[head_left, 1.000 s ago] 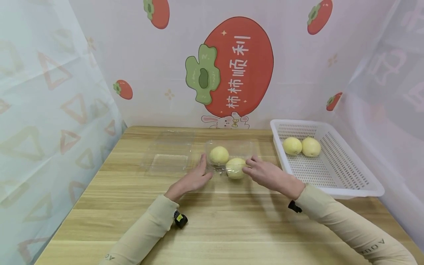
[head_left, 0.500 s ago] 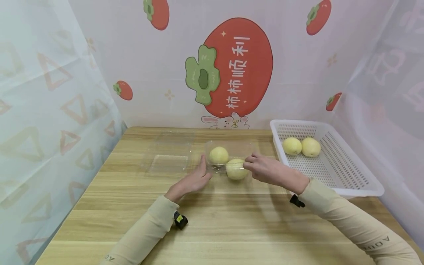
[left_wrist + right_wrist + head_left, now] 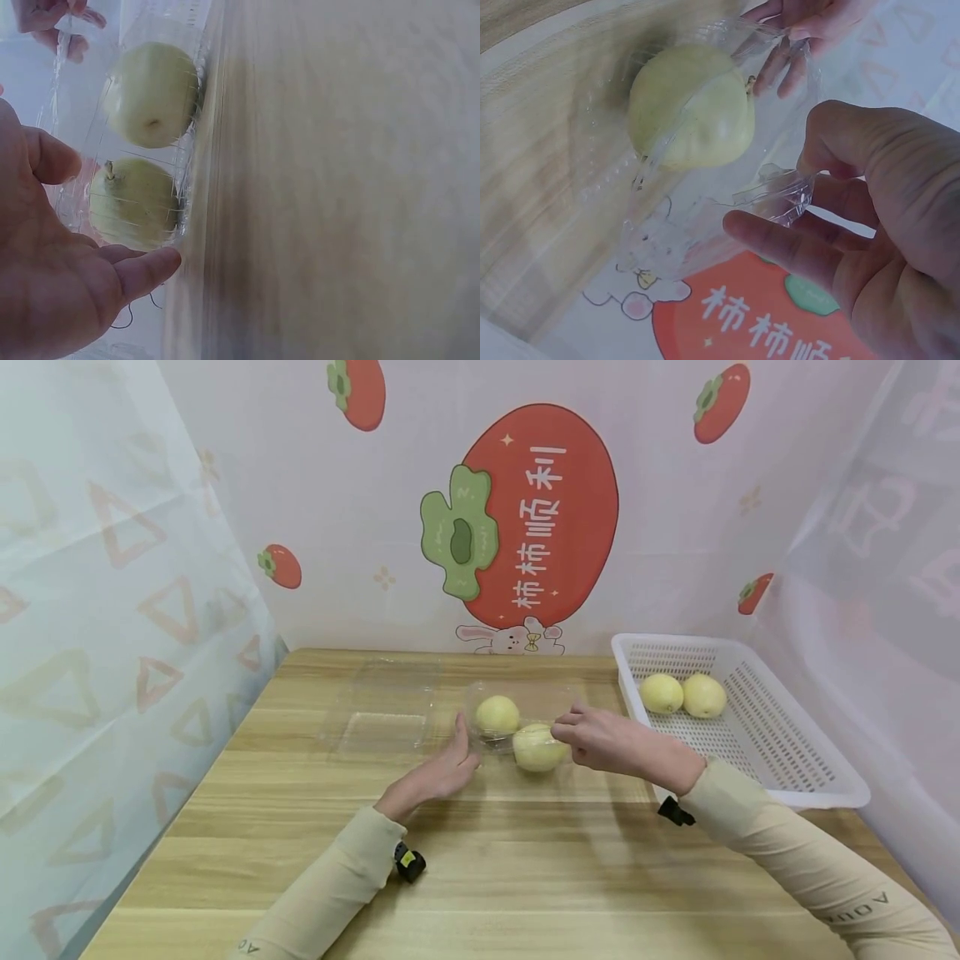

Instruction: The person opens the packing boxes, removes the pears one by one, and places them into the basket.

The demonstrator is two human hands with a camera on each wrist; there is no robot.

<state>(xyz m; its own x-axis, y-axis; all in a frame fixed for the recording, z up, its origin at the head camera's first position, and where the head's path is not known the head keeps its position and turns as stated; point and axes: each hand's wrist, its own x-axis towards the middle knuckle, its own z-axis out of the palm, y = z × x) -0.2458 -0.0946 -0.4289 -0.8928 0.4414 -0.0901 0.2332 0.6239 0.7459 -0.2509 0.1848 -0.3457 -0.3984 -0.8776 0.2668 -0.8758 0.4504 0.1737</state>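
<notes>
Fingers of the right hand [image 3: 600, 742] pinch the clear box [image 3: 525, 727]; left hand [image 3: 442, 770] rests open beside it.

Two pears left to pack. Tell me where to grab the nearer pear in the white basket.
Come from above: the basket walls block the sides. Wrap fingers round the round middle of the left pear, from its free left side; the other pear touches its right.

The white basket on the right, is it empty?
No, the white basket holds two yellow-green fruits lying side by side near its far end.
</notes>
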